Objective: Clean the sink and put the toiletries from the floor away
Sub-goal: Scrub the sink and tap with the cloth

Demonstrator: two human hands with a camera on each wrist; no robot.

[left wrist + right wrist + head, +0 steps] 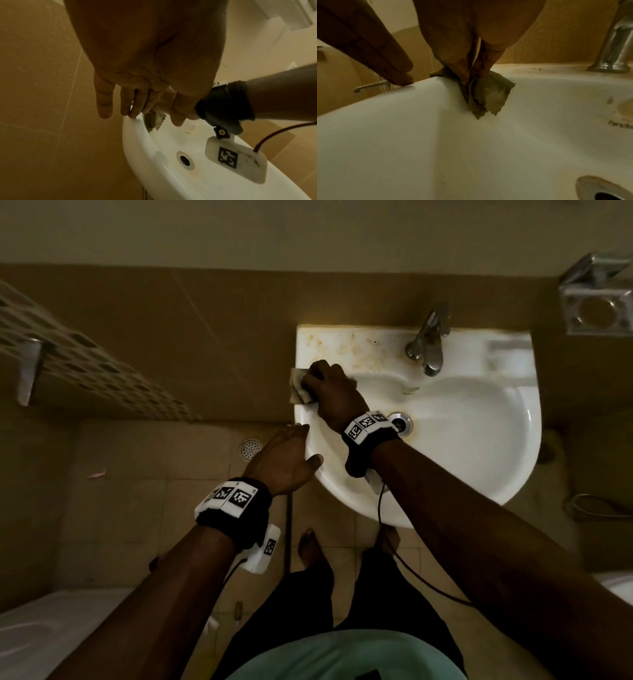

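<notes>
A white wall sink (479, 446) (154, 169) (402, 135) carries brown stains along its back ledge. My right hand (329, 392) (474, 70) grips a worn greenish scrub pad (299, 388) (154, 120) (488, 94) and presses it on the sink's left rim. With straight fingers, my left hand (291, 453) (130, 105) rests on the left front rim, thumb inside the bowl. The drain (402, 422) (185, 160) (604, 189) sits just behind my right wrist.
A chrome tap (430, 344) (614, 44) stands on the back ledge. A metal soap holder (597, 302) hangs on the wall at right. A perforated shelf (85, 364) juts out at left. A floor drain (250, 447) and small litter (96, 474) lie on the tiles.
</notes>
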